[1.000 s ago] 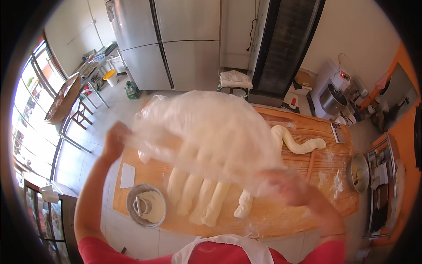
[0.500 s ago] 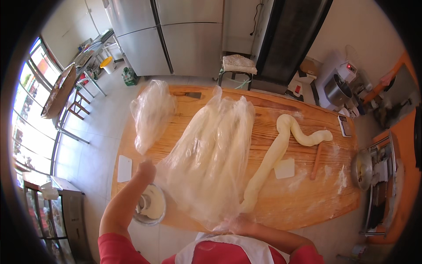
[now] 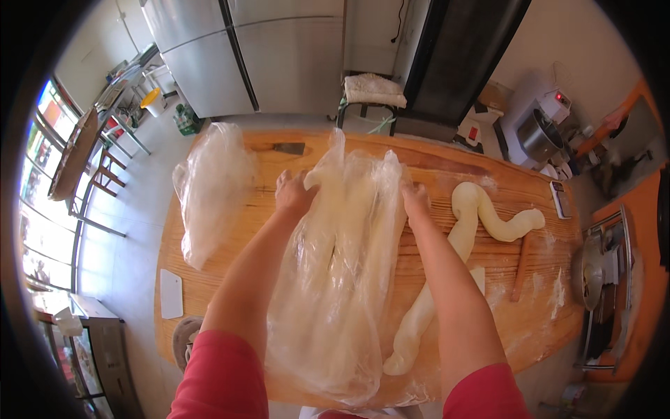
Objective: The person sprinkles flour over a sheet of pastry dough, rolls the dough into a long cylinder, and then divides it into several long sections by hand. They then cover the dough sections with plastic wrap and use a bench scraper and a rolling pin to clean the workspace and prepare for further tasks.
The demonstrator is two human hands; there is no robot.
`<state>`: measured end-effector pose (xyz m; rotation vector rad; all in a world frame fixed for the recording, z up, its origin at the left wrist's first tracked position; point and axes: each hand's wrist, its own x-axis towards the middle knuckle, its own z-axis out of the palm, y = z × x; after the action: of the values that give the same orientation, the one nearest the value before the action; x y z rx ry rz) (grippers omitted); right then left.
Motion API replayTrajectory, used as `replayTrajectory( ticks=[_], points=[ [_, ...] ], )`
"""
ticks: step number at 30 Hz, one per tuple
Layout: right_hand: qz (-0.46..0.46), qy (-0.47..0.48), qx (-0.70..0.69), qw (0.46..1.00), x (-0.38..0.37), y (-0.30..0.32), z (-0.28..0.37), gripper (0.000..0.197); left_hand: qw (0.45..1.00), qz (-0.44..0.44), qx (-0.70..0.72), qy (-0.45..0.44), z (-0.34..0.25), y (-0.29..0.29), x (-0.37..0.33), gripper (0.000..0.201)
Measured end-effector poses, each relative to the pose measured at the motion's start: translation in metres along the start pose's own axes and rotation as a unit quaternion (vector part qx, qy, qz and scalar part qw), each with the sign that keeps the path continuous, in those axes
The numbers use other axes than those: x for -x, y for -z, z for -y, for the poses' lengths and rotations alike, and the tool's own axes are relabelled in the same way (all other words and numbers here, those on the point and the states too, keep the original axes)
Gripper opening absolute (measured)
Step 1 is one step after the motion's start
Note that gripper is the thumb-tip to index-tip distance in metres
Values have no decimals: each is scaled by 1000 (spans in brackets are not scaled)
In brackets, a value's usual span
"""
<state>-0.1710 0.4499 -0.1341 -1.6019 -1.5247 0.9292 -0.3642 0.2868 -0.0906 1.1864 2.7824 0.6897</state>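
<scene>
The clear, crinkled plastic sheet (image 3: 331, 276) lies in the middle of the wooden table (image 3: 534, 325), draped lengthwise over several pale, rounded dough strips (image 3: 307, 307) that show through it side by side. The film looks very light, limp and slick, likely to wrinkle and cling, and could tear if pulled hard; its loose edges and far corners seem the best places to take hold. The dough beneath looks soft, heavier and easily dented or stretched, so broad support from below would suit it better than fingertips.

The left hand (image 3: 294, 193) is at the sheet's far left edge, thumb and fingers partly bent; whether they pinch the film, I cannot tell. The right hand (image 3: 417, 199) is at the far right edge, fingers bent, its grip likewise unclear.

Right of the sheet, a long, smooth, cream-coloured dough rope (image 3: 465, 232) bends across the wood, partly behind the right forearm, near a thin brown wooden stick (image 3: 520, 271). Left lies a crumpled clear plastic bundle (image 3: 215, 199), with a flat white scraper (image 3: 171, 293) nearer the person.
</scene>
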Motion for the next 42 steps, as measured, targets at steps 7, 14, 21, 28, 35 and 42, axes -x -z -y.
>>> replayTrajectory(
  ticks=[7, 14, 21, 28, 35, 42],
  points=[
    [13, 404, 52, 913, 2, 10, 16, 15, 989, -138, 26, -55, 36, -20, -7, 15],
    [54, 148, 130, 979, -28, 19, 20, 18, 982, -86, -33, 166, 74, 18, -46, 23],
    [222, 472, 255, 814, 43, 47, 21, 53, 984, 3, -79, -159, 44, 21, 49, 53],
    [280, 474, 179, 815, 117, 74, -5, 65, 983, 110, -142, -41, 52, 64, 124, 67],
    [623, 557, 272, 477, 310, 138, -24, 57, 931, 331, -148, 45, 77, 105, 212, 81],
    [609, 488, 36, 624, 345, 140, -57, 46, 927, 300, -90, 207, 139, 70, 229, 75]
  ],
)
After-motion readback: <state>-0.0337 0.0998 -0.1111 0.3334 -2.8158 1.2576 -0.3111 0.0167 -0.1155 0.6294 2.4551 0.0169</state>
